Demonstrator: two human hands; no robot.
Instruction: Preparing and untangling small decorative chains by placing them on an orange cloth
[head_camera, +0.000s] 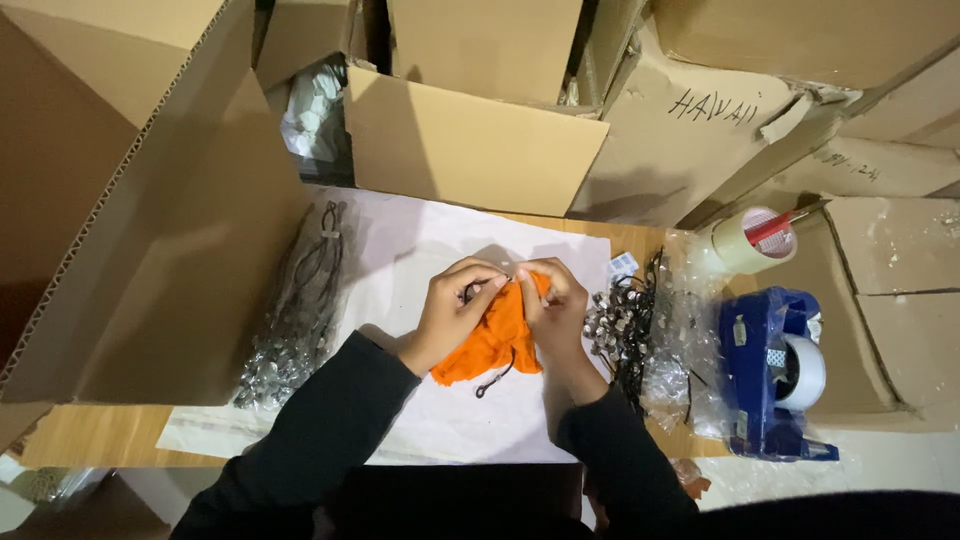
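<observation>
Head view: at the centre of the white paper sheet (440, 420), the left hand (452, 310) and right hand (556, 305), fingers closed, pinch an orange cloth pouch (492, 340) and its dark drawstring (494, 382). Keeping the pinch tight at the pouch's far edge should steady the cord.

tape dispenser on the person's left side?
No, the blue tape dispenser stands at the right edge of the table, beyond the right hand; a bundle of dark cords lies left.
</observation>
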